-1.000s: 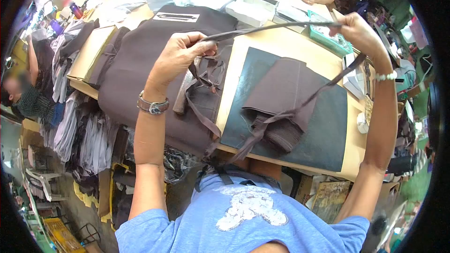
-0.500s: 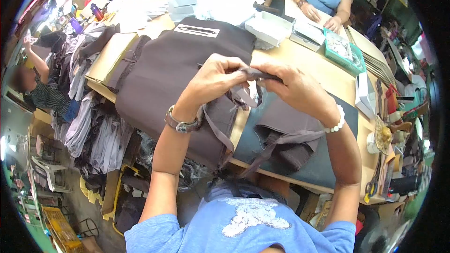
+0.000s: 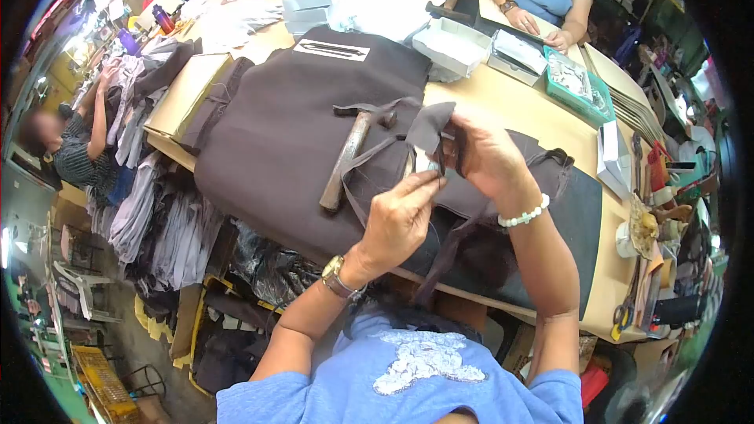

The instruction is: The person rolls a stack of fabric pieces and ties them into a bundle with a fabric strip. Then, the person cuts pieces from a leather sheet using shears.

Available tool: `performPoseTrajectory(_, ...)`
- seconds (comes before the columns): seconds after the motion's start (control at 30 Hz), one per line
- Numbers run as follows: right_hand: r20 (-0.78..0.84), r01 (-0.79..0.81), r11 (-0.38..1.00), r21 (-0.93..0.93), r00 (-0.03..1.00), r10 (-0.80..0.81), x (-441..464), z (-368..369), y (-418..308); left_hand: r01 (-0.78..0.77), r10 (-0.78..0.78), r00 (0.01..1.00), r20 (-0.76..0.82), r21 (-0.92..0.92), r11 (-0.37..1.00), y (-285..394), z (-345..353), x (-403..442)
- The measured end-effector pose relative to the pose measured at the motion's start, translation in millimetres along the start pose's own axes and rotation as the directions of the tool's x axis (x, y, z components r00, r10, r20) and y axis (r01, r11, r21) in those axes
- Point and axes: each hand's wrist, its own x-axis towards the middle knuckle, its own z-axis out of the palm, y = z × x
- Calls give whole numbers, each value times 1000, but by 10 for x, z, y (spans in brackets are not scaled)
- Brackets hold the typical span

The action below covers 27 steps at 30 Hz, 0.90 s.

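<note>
My left hand (image 3: 399, 216), with a watch on its wrist, pinches the lower edge of a small dark fabric piece (image 3: 430, 127) that has a pale patch. Beside it, my right hand (image 3: 488, 153), with a white bead bracelet, is closed round the same piece from the right; its fingertips are partly hidden. Dark straps hang below my hands over the folded brown fabric (image 3: 525, 149) on the black mat (image 3: 585, 220). To the left, a hammer (image 3: 345, 161) lies on the large dark fabric (image 3: 275, 122), near a loose strap (image 3: 361, 108).
A white open box (image 3: 452, 45) and a green basket (image 3: 601, 102) stand at the back. Two people are across the table (image 3: 510, 94); another is at the far left by hanging garments (image 3: 173, 220). Scissors (image 3: 623, 318) lie at the right edge.
My hands have moved down and closer to me, from a strap held between them to the small fabric piece. The hammer has come into clear view. The person at far left has shifted an arm.
</note>
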Motion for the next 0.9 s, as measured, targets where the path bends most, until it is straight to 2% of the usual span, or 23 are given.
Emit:
performPoseTrajectory(0.03,-19,18,1000,15,1000,-18,-23,22,-29,-5,5,1000,2,-19,1000,-15,39,-71)
performPoseTrajectory(0.07,-39,39,999,30,999,-37,-36,28,-51,87,-85,996,29,-76,993,-46,79,-153)
performPoseTrajectory(0.1,-61,60,997,45,997,-57,-52,28,-65,105,-100,994,38,-160,982,-44,53,-157)
performPoseTrajectory(0.13,-132,85,996,-2,988,-85,-80,52,-47,125,-116,992,49,-244,962,-48,-2,-158)
performPoseTrajectory(0.17,-59,143,984,-107,987,-150,-105,61,-28,143,-132,990,58,-327,934,-62,-45,-157)
performPoseTrajectory(0.2,23,207,956,-206,978,-207,-131,67,-9,252,-337,941,3,-671,697,-145,-41,-182)
performPoseTrajectory(0.23,109,274,915,-295,961,-252,-170,88,19,200,-356,934,-44,-760,618,-256,-130,-143)
performPoseTrajectory(0.3,163,375,806,-459,927,-338,-317,175,96,291,-439,896,65,-832,473,-322,-295,-61)
performPoseTrajectory(0.33,161,375,776,-507,926,-342,-364,203,142,427,-498,849,177,-785,449,-356,-328,-73)
performPoseTrajectory(0.37,162,376,745,-551,924,-347,-395,231,182,468,-479,839,259,-793,391,-319,-336,-55)
performPoseTrajectory(0.4,220,452,592,-668,879,-423,-393,239,229,510,-456,823,338,-793,333,-203,-352,0)
performPoseTrajectory(0.43,321,540,466,-701,823,-469,-392,265,250,552,-428,804,413,-786,278,-134,-351,35)
performPoseTrajectory(0.47,450,651,302,-696,724,-523,-366,274,290,478,-527,792,308,-850,222,-180,-313,11)
performPoseTrajectory(0.5,574,739,128,-662,609,-547,-347,278,330,429,-529,807,262,-875,222,-222,-319,19)
performPoseTrajectory(0.53,511,638,225,-736,742,-433,-451,330,318,378,-531,820,214,-899,222,-268,-332,51)
performPoseTrajectory(0.57,554,673,147,-725,696,-457,-468,348,363,325,-531,831,166,-919,222,-294,-349,79)
performPoseTrajectory(0.6,549,647,149,-748,729,-409,-511,358,381,327,-611,755,239,-944,35,-303,-427,84)
performPoseTrajectory(0.7,523,593,196,-781,792,-315,-546,320,413,229,-602,785,144,-971,66,-350,-492,30)
performPoseTrajectory(0.73,513,578,221,-785,808,-291,-548,301,424,210,-589,793,159,-977,19,-365,-509,10)
performPoseTrajectory(0.83,530,635,196,-747,748,-399,-527,283,416,81,-571,814,108,-994,-73,-363,-518,9)
performPoseTrajectory(0.9,505,630,88,-772,691,-518,-486,220,351,108,-595,803,28,-989,100,-368,-539,8)
